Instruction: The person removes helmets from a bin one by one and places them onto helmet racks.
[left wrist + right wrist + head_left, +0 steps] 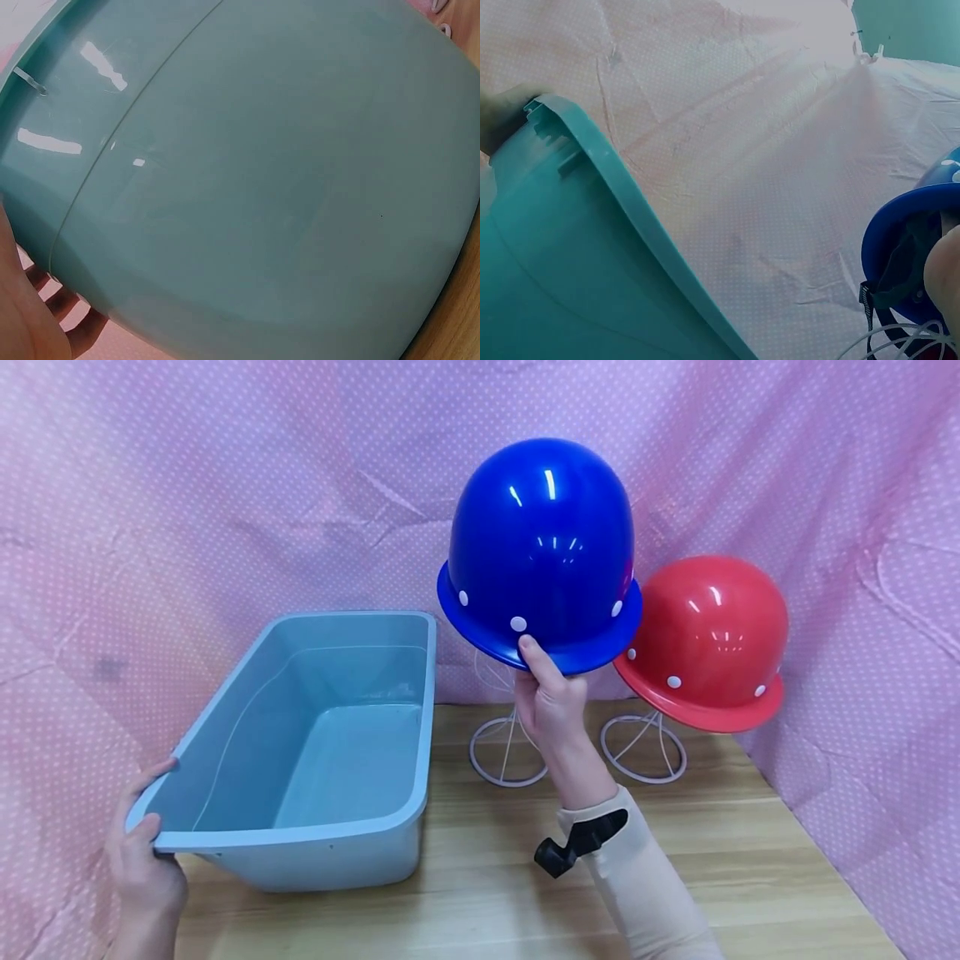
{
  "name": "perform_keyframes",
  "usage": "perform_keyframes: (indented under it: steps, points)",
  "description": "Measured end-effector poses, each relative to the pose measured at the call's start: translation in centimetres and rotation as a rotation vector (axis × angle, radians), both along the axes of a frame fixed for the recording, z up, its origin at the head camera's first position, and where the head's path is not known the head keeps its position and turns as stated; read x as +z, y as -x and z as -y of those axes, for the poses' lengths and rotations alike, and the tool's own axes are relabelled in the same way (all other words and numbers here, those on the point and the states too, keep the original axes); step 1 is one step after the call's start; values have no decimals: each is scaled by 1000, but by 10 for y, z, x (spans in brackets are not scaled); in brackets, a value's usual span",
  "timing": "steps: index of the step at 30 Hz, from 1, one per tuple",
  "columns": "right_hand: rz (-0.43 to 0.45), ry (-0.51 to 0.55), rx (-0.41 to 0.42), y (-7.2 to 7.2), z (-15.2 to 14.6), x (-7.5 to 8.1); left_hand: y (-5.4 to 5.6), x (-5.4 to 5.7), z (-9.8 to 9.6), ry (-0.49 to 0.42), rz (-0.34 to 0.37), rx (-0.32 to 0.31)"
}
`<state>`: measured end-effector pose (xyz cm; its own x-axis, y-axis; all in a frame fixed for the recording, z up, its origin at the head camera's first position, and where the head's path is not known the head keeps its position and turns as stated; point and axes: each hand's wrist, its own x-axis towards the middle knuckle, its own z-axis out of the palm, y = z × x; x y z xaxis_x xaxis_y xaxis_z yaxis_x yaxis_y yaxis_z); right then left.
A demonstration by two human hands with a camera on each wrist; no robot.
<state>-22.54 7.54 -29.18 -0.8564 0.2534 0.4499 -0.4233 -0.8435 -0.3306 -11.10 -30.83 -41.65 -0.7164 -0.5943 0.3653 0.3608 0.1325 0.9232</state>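
A blue hard hat [543,539] with white round studs is held up by my right hand [555,710], the thumb on top of its near brim and the other fingers under it. Its underside, with a dark lining and a strap [866,298], faces the right wrist view. Below and behind it stands a white wire stand [510,782], its top partly hidden by the hat and my hand. My left hand [146,872] grips the near left corner of a deep blue-grey plastic tub [300,838], thumb over the rim. Nothing lies inside the tub.
To the right, a red hard hat [716,635] sits tilted on a second white wire stand [643,779]. Everything is on a wood-grain table [480,893]. Pink dotted cloth [262,468] hangs behind and along the sides.
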Motion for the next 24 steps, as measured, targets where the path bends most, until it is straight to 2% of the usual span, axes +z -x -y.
perform_keyframes:
  steps: [4, 8, 14, 20, 24]
  points:
    - [8, 1, -8, 2, 0, -5, 1, 1, 0, -18, -29, -1]
    - [35, -10, -17, 6, 2, -12, 0, 1, -1, -26, -15, 17]
    - [54, 14, -37, 8, 3, -23, 0, 0, -2, -4, 9, -1]
    - [88, -8, -35, 9, 4, -28, 1, 0, -1, -29, -21, 12]
    - [104, -23, -28, 10, 6, -31, 1, -1, -1, -9, -12, 30]
